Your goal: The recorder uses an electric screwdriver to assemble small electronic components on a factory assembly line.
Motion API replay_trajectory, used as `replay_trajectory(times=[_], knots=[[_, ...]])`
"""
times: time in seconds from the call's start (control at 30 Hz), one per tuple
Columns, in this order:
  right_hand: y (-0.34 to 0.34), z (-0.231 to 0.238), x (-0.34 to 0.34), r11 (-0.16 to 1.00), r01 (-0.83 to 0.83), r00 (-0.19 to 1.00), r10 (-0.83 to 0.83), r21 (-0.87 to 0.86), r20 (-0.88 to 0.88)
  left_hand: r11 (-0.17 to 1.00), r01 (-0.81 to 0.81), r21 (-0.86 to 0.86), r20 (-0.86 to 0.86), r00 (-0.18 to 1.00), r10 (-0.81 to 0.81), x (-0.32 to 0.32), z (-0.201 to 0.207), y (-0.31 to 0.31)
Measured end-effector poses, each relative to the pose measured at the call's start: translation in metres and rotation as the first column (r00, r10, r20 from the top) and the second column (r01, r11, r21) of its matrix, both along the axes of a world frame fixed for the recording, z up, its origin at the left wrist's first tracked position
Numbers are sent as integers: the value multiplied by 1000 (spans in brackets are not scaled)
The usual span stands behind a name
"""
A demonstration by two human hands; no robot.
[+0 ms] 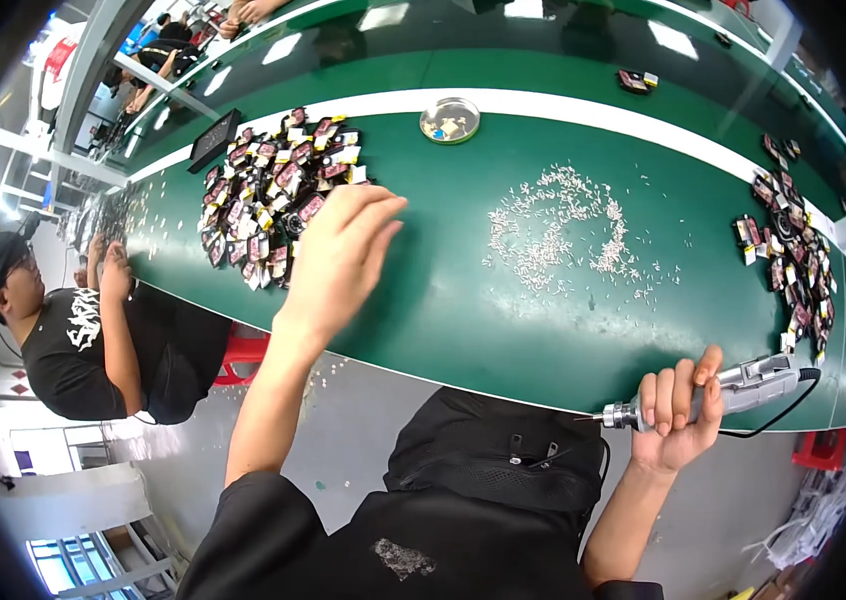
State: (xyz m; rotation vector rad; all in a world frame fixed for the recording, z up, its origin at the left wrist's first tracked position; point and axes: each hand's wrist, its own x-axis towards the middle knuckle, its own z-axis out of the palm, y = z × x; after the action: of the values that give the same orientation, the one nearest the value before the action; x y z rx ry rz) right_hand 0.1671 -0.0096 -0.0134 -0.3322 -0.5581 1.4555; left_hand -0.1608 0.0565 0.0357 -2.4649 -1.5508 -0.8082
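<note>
My right hand point(681, 408) is wrapped round a grey electric screwdriver point(758, 388) at the table's near edge. The thin bit of the screwdriver points left, and a black cord runs from its other end. My left hand point(341, 255) hovers at the right side of a large pile of small black-and-pink units point(253, 205) with white and yellow tags. Its fingers reach to the right with the thumb apart, and nothing shows between them. Right of this hand, many tiny silvery screw-like pieces point(548, 250) lie scattered on the green table point(433, 340).
A round clear dish point(450, 120) with small pieces stands at the back. A second pile of units point(791, 250) lies at the far right, and a lone unit point(637, 80) beyond the white strip. A black tray point(215, 140) is back left. A co-worker point(93, 330) sits at left.
</note>
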Motion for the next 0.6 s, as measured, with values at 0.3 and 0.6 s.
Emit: replay_trajectory(times=[0.3,0.6], knots=[[-2,-2,4,1000,0,1000,0,5,-14,977,193,-90,-34,980,-197,59,-26,1],[-2,-4,6,1000,5,999,-5,5,-51,985,155,-69,-70,985,-160,63,-30,-5]])
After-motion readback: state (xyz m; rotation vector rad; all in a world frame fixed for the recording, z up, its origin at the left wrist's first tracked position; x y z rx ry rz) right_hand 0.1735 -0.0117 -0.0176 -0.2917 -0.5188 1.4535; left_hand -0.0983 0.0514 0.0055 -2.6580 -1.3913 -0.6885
